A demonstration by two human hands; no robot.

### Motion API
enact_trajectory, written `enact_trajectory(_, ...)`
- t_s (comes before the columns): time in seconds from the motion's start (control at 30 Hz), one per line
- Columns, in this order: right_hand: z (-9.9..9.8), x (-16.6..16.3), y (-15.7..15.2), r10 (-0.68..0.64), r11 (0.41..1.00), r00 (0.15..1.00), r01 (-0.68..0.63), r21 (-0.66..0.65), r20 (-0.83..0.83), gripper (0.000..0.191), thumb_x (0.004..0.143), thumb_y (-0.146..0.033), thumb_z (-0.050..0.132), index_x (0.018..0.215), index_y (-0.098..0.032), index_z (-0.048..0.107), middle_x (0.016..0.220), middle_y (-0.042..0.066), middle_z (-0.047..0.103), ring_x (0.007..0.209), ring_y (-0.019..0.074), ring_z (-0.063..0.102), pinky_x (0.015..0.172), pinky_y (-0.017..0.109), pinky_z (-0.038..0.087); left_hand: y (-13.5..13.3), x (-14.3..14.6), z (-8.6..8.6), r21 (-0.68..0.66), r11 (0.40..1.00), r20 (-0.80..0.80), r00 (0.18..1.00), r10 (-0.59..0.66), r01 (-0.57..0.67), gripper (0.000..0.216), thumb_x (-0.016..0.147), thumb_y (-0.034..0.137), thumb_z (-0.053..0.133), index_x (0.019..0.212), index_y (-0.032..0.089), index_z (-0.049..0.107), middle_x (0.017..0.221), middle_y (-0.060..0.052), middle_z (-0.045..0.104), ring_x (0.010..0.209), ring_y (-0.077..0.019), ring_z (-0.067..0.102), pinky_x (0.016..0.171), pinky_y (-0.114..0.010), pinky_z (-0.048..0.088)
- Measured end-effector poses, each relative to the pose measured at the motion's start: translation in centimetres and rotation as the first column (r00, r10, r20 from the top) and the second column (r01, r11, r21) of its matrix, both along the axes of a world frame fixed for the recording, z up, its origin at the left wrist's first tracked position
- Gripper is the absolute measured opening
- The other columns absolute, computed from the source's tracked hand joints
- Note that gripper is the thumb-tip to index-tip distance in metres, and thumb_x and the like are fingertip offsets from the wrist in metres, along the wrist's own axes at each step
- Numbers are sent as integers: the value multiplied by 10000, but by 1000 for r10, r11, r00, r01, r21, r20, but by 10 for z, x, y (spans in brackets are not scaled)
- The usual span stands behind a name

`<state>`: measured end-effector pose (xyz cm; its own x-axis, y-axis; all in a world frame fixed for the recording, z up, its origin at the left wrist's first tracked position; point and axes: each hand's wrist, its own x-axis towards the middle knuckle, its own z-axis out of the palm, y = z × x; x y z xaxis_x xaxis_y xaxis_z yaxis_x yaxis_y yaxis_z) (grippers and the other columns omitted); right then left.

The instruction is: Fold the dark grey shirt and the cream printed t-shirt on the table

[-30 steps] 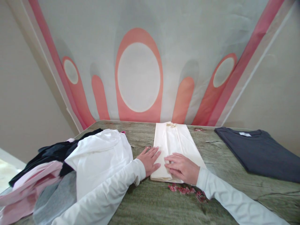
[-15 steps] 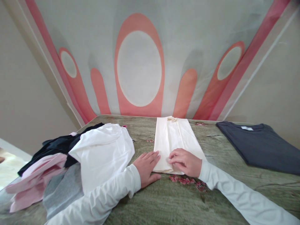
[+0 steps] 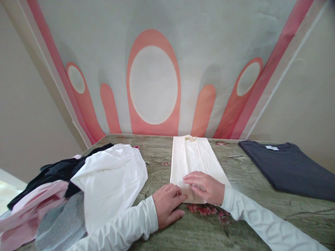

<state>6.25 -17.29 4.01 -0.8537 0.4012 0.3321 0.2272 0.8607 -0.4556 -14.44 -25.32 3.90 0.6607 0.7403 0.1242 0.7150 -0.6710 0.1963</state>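
A cream garment (image 3: 195, 157), folded into a long narrow rectangle, lies on the table with lengthwise creases and a gathered bit at its far end. Beside its near left corner is my left hand (image 3: 169, 205), fingertips resting on the cloth and thumb spread over the tabletop. My right hand (image 3: 205, 186) lies across the near right part, with its fingers loosely bent and the thumb apart from them. Neither hand grips the fabric; the palms' undersides are hidden.
To the left is a loose heap with a white garment (image 3: 112, 177), black cloth (image 3: 61, 170), pink cloth (image 3: 39, 202) and grey cloth (image 3: 64, 218). A folded dark grey shirt (image 3: 285, 169) lies at right. The wood-patterned table (image 3: 251, 216) meets a decorated wall (image 3: 193, 45).
The view has tilted up, so everything sits lower. My left hand has slid toward the garment's near edge and its fingers bend more. My right hand stays over the near end.
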Motion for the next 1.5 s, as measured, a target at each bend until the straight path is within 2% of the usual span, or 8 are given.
enact_trajectory(0.33,-1,1,-3,-10,1000,981,6,20,194,434,759,-184,493,1192,-160,484,1271,104,445,1173,209,386,1002,411,270,-4,4,3,-28,1000,29,1000,-12,13,392,771,418,440,1092,198,486,908,-71,456,796,-196,438,711,-322,416)
enact_trajectory(0.57,23,31,1,259,942,933,-187,-278,248,541,757,-333,513,1246,-122,421,1305,108,398,1194,190,364,1002,326,289,-15,10,8,-83,997,-36,999,-13,10,437,756,497,422,1074,204,485,874,-70,444,770,-199,437,663,-314,416)
enact_trajectory(0.67,23,51,25,83,965,958,-8,-261,274,559,809,-431,428,1286,-148,360,1333,87,361,1216,186,329,1017,338,262,-19,13,12,-98,995,-44,999,-19,15,461,755,512,415,1096,207,473,873,-70,444,767,-200,439,647,-311,413)
enact_trajectory(0.87,-16,55,46,-411,909,849,408,84,331,608,849,-487,268,1338,-127,244,1401,94,204,1282,216,159,1046,396,167,-26,12,15,-123,992,-62,998,-32,24,506,746,563,413,1111,218,471,873,-65,460,755,-190,448,635,-291,411)
enact_trajectory(1.0,-34,52,25,-481,877,780,428,220,400,581,862,-486,202,1353,-176,194,1411,57,171,1289,203,127,1046,403,136,-34,16,4,-139,990,-56,998,-23,15,435,780,542,399,1065,229,501,854,-52,497,713,-163,468,596,-253,394)
enact_trajectory(1.2,-33,60,-11,-492,869,782,417,265,383,558,868,-463,209,1355,-192,174,1410,49,174,1286,199,139,1039,399,149,-58,26,-16,-354,854,-89,923,374,-380,369,799,534,397,730,221,579,599,13,523,550,-121,499,490,-216,363)
enact_trajectory(1.4,-35,60,-44,-538,837,769,437,330,345,572,860,-474,240,1349,-180,201,1397,74,218,1276,227,173,1011,419,196,-18,13,8,-268,964,131,991,33,3,311,837,386,359,1006,239,574,956,-32,586,844,-145,552,769,-240,421)
enact_trajectory(1.5,-45,62,-54,-566,806,764,435,402,309,582,852,-483,258,1346,-176,218,1390,82,233,1261,249,210,976,427,242,15,11,12,-143,980,47,988,149,-141,415,848,324,332,1207,143,434,1227,-107,452,1108,-200,424,950,-327,320)
